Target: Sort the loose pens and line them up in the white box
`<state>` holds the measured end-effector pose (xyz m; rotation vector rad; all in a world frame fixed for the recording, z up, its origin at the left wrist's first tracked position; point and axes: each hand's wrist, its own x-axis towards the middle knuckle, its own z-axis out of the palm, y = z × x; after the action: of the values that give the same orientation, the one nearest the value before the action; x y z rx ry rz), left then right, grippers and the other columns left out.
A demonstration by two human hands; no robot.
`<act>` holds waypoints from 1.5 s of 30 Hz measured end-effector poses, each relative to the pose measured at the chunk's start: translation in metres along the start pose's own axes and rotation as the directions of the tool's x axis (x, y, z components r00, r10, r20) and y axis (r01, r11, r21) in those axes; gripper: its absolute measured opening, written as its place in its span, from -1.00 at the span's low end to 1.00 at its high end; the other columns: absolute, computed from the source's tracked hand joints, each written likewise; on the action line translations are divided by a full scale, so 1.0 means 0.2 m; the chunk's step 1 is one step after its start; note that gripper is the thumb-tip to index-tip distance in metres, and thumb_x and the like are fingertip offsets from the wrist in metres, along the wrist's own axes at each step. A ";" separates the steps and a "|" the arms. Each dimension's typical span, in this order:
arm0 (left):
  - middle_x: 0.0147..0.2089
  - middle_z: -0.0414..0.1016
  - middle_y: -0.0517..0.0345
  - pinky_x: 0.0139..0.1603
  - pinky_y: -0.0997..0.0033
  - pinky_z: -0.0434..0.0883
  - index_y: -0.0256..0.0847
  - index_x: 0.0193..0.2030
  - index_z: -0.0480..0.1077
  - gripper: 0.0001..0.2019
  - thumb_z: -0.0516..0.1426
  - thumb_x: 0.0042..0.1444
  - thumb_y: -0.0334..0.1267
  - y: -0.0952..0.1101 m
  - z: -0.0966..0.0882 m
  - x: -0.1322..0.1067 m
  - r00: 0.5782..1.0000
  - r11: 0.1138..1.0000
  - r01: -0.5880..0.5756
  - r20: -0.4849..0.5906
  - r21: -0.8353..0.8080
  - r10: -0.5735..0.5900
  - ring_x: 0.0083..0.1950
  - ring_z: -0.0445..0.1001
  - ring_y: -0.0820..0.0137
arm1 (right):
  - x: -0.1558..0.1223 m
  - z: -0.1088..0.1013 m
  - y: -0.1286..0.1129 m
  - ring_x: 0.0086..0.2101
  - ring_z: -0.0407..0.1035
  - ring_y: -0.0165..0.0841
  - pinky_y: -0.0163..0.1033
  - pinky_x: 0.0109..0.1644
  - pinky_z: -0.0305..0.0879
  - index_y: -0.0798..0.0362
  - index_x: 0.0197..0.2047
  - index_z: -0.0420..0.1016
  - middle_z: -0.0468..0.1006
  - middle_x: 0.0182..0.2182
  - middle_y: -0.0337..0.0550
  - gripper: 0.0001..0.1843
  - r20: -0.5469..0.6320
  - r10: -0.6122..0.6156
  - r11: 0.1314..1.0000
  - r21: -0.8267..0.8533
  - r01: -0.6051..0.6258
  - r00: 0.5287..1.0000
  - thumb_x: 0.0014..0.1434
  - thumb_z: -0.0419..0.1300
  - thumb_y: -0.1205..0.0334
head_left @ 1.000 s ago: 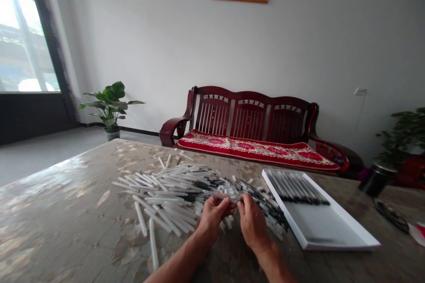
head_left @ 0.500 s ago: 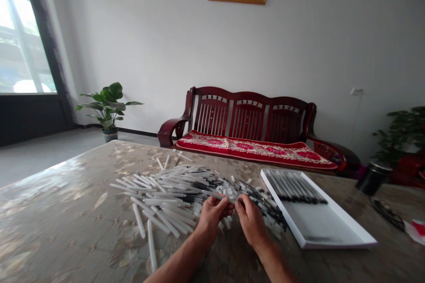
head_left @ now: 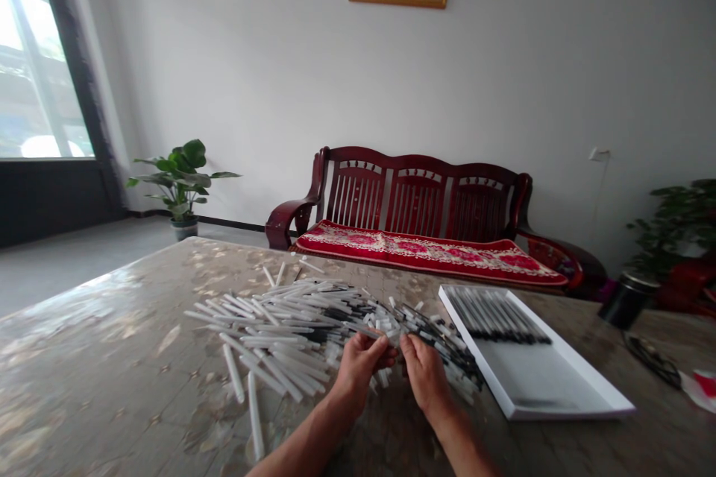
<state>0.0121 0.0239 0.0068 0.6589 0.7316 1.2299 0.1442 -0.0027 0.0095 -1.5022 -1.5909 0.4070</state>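
Over the near side of a heap of pen parts, my left hand [head_left: 361,367] is closed in a pinch around a whitish pen barrel [head_left: 365,329], which points up and left. My right hand [head_left: 424,376] is close beside it on the right, thumb and fingers pressed together near the barrel's other end. Whatever is between those fingers is too small and blurred to make out. Translucent white pen barrels [head_left: 285,369] lie spread to the left of my hands. Small clear caps [head_left: 377,320] and dark, thin refills [head_left: 441,335] are heaped behind and to the right.
A shallow white box [head_left: 559,380] on the right holds a row of pens [head_left: 497,313] with dark ends. Farther right stand a black canister [head_left: 627,302] and a dark cable [head_left: 654,361]. Beyond the patterned table [head_left: 123,380] is a red wooden bench [head_left: 419,197].
My right hand's thumb and fingers have shifted slightly, and both hands stay nearly in place. The pen barrel remains in my left hand.
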 end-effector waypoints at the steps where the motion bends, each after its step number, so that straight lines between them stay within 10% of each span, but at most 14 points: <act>1: -0.56 0.54 0.17 -0.45 0.49 0.49 -0.27 -0.46 0.44 -0.54 0.48 -0.44 -0.08 0.00 0.00 0.00 1.000 1.000 0.000 -0.001 0.002 0.000 -0.52 0.54 0.41 | 0.00 0.00 0.00 -0.54 0.35 -0.30 -0.26 -0.45 0.15 -0.03 -0.50 0.36 0.48 -0.60 -0.19 -0.46 0.004 0.018 1.000 0.016 -0.019 1.000 0.33 -0.16 -0.15; 27: -0.55 0.54 0.15 -0.46 0.50 0.47 -0.29 -0.46 0.43 -0.56 0.48 -0.40 -0.11 0.00 -0.01 0.01 1.000 1.000 -0.022 -0.020 -0.009 0.022 -0.51 0.55 0.40 | -0.02 0.03 -0.02 -0.52 0.31 -0.36 -0.30 -0.46 0.17 -0.02 -0.46 0.36 0.44 -0.57 -0.26 -0.57 -0.031 0.022 0.984 0.179 -0.016 0.999 0.22 0.03 -0.17; 35: -0.55 0.52 0.18 -0.47 0.50 0.45 -0.29 -0.46 0.44 -0.57 0.47 -0.38 -0.07 0.01 0.01 0.00 0.987 0.994 -0.100 0.128 0.047 0.093 -0.50 0.52 0.41 | -0.01 0.06 -0.06 -0.79 -0.04 -0.53 -0.38 -0.73 -0.19 -0.03 -0.61 0.19 0.14 -0.80 -0.42 -0.47 0.233 0.422 0.667 0.574 -0.474 0.876 0.08 0.07 -0.30; 41: -0.54 0.51 0.13 -0.73 0.67 0.08 -0.33 -0.42 0.50 -0.57 0.37 -0.18 0.06 0.12 -0.07 0.03 0.946 0.977 0.147 0.267 0.157 -0.185 -0.69 0.27 0.63 | 0.00 0.01 -0.02 -0.76 -0.03 -0.54 -0.40 -0.70 -0.14 -0.01 -0.66 0.16 0.13 -0.80 -0.42 -0.47 0.173 0.317 0.690 0.633 -0.352 0.932 0.09 0.08 -0.23; 45: -0.69 0.37 0.16 -0.76 0.66 -0.22 -0.35 -0.48 0.51 -0.48 0.18 0.04 0.18 0.19 -0.12 0.02 0.770 0.859 0.430 0.385 0.277 -0.510 -0.79 -0.01 0.69 | 0.00 0.00 -0.02 -0.71 0.02 -0.50 -0.36 -0.66 -0.06 -0.01 -0.63 0.18 0.17 -0.75 -0.41 -0.54 0.110 0.263 0.790 0.546 -0.280 0.958 0.11 0.10 -0.14</act>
<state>-0.0282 0.0373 0.0209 0.8062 0.5673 0.5163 0.1423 -0.0033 0.0126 -1.2576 -1.1268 0.9740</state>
